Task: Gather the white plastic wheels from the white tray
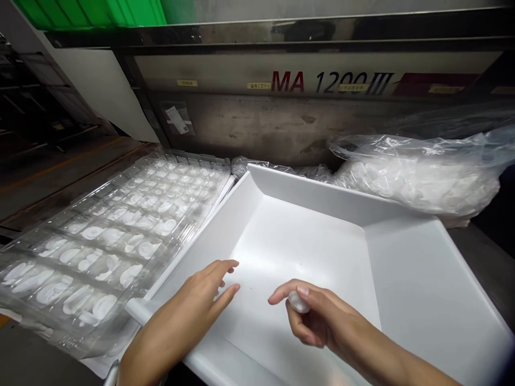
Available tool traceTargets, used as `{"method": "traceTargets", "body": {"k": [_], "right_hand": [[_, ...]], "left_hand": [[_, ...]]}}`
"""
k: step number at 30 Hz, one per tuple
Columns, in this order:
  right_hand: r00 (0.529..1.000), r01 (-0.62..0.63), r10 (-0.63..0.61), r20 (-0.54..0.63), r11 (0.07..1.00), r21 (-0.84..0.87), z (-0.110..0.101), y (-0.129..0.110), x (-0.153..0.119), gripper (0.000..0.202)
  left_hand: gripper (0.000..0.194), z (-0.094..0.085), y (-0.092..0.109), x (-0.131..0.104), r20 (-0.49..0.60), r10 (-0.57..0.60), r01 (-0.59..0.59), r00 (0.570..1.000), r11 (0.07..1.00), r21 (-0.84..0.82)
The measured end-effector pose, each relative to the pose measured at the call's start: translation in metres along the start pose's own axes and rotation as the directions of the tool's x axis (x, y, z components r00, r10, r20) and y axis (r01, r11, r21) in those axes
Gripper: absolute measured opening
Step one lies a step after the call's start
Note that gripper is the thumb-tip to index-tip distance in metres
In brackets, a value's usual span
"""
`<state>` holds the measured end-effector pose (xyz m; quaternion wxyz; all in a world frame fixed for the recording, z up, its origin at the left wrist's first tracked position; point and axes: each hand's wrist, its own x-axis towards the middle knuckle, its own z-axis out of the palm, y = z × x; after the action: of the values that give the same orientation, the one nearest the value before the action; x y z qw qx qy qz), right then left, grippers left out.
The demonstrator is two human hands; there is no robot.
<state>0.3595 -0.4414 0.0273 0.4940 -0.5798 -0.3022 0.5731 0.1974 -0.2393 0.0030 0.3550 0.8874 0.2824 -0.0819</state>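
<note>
My right hand (pixel 311 311) is closed over the large white bin, its thumb and fingers around a small round white piece (pixel 298 303). Only part of that piece shows between the fingers. My left hand (pixel 213 287) hovers above the bin's left side, fingers apart and slightly curled, with nothing in it. Beneath both hands lies the smooth floor of the white bin (pixel 306 225), with a few tiny specks on it. Left of the bin, a clear plastic tray (pixel 161 241) holds rows of white round pieces in its compartments.
A clear plastic bag (pixel 418 171) full of white pieces rests behind the bin at the right. Across the back runs a machine panel (pixel 241 123) lettered "MA 1200 III". A green crate (pixel 96 13) sits on the ledge at upper left. White sheets lie under the tray.
</note>
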Motion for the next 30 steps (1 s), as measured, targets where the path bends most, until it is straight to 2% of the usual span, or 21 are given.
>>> {"method": "traceTargets", "body": {"k": [3, 6, 10, 14, 17, 23, 27, 30], "right_hand": [[0.999, -0.032, 0.030, -0.011, 0.977, -0.210, -0.008, 0.001, 0.005, 0.044], [0.999, -0.037, 0.032, -0.019, 0.910, -0.413, -0.017, 0.003, 0.011, 0.038], [1.000, 0.025, -0.027, 0.006, 0.801, -0.599, -0.032, 0.002, 0.021, 0.035], [0.998, 0.041, -0.060, -0.003, 0.726, -0.687, -0.047, -0.004, 0.025, 0.033], [0.996, 0.043, -0.083, -0.021, 0.696, -0.717, -0.053, -0.006, 0.025, 0.033], [0.979, 0.078, -0.194, -0.056, 0.619, -0.782, -0.057, -0.013, 0.025, 0.025], [0.942, 0.056, -0.300, -0.150, 0.582, -0.811, -0.065, -0.039, 0.001, 0.018], [0.874, -0.023, -0.389, -0.290, 0.565, -0.825, -0.083, -0.055, -0.043, 0.020]], "left_hand": [[0.039, 0.007, -0.004, -0.012, 0.010, -0.031, 0.031, 0.999, 0.999, 0.014], [0.041, 0.014, -0.006, -0.026, 0.005, -0.028, 0.027, 1.000, 0.998, 0.047], [0.033, 0.021, -0.006, -0.041, -0.122, 0.127, -0.122, 0.984, 0.991, 0.049], [0.026, 0.025, -0.007, -0.048, -0.160, 0.260, -0.250, 0.952, 0.965, 0.079], [0.029, 0.024, -0.006, -0.050, -0.168, 0.333, -0.309, 0.928, 0.939, 0.154], [0.022, 0.023, -0.010, -0.047, -0.204, 0.370, -0.341, 0.906, 0.926, 0.163], [0.023, 0.032, -0.020, -0.043, -0.269, 0.374, -0.354, 0.887, 0.927, 0.120], [0.023, 0.039, -0.021, -0.042, -0.368, 0.326, -0.332, 0.871, 0.942, 0.050]]}}
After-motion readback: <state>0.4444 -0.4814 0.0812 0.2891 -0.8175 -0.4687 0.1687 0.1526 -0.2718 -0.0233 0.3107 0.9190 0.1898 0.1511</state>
